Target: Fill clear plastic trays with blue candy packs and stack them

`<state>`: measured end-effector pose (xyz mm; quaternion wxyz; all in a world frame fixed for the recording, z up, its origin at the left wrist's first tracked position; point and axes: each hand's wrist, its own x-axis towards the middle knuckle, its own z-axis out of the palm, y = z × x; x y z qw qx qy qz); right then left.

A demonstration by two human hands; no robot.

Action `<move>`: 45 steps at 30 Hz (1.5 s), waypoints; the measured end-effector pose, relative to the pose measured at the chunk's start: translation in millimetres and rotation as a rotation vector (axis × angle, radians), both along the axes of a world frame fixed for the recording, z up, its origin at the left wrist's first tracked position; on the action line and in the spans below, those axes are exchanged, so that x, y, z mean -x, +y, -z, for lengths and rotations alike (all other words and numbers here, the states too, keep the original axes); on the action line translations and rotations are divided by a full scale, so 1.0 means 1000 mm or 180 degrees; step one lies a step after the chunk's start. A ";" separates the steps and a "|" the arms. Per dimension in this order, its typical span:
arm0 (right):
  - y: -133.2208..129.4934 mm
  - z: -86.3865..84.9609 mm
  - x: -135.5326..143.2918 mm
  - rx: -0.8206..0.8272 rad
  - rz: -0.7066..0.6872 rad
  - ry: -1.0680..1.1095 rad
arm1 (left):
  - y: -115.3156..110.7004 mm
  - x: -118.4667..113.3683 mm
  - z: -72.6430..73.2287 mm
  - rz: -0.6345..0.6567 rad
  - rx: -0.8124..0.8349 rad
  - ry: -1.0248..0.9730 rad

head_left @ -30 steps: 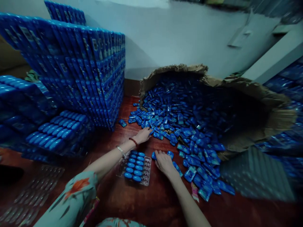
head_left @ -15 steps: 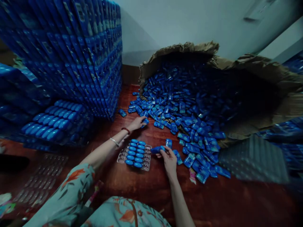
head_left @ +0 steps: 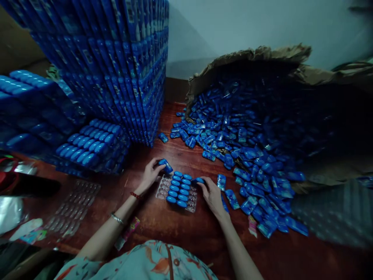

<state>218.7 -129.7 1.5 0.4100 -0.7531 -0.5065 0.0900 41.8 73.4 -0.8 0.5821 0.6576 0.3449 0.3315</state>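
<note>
Pinched between thumb and fingers, a small glossy blue plastic-wrapped pack [head_left: 166, 166] sat in the left hand [head_left: 151, 173], while the right hand [head_left: 212, 194], its thumb and fingers only slightly parted, gripped the near end of a second blue pack [head_left: 198, 180]. Between the hands lay a transparent moulded plastic tray [head_left: 164, 189] bearing two columns of upright blue oval packs [head_left: 183, 192], bare cavities visible along both sides. Half a second earlier, the left hand was out by the edge of the loose heap of blue packs [head_left: 259, 190]; it had since drawn back to the tray's far left corner. That change appeared to place one pack at either flank of the tray, close to the exposed cavities. The left forearm, wearing a reddish-brown beaded bracelet [head_left: 135, 195] and a silvery bangle [head_left: 116, 218], angled up from the lower left, its hand turned inward. The right forearm leaned in from the lower right, wrist low, fingertips pointing left toward the tray's edge. Behind the heap gaped a torn brown cardboard carton [head_left: 204, 76]; to the left rose a tall stack of filled blue packages [head_left: 116, 81], all resting on a reddish-brown wooden surface [head_left: 166, 233].
</note>
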 end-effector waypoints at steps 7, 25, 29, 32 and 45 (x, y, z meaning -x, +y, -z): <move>-0.003 -0.004 -0.009 0.0638 -0.0309 -0.0773 | -0.002 0.005 -0.007 0.0974 -0.1467 0.0597; 0.035 -0.054 -0.009 0.2394 -0.0915 -0.1536 | -0.002 0.012 -0.014 0.1838 -0.2470 0.1350; 0.027 -0.064 -0.018 0.2271 -0.1074 -0.0980 | -0.001 0.020 -0.014 0.1926 -0.2381 0.1250; 0.018 -0.062 -0.038 0.1921 -0.1049 -0.0509 | 0.007 0.018 -0.016 0.1742 -0.2193 0.1184; 0.081 -0.019 -0.062 0.2419 0.0361 -0.1856 | 0.093 -0.118 -0.012 0.0136 -0.2097 0.2620</move>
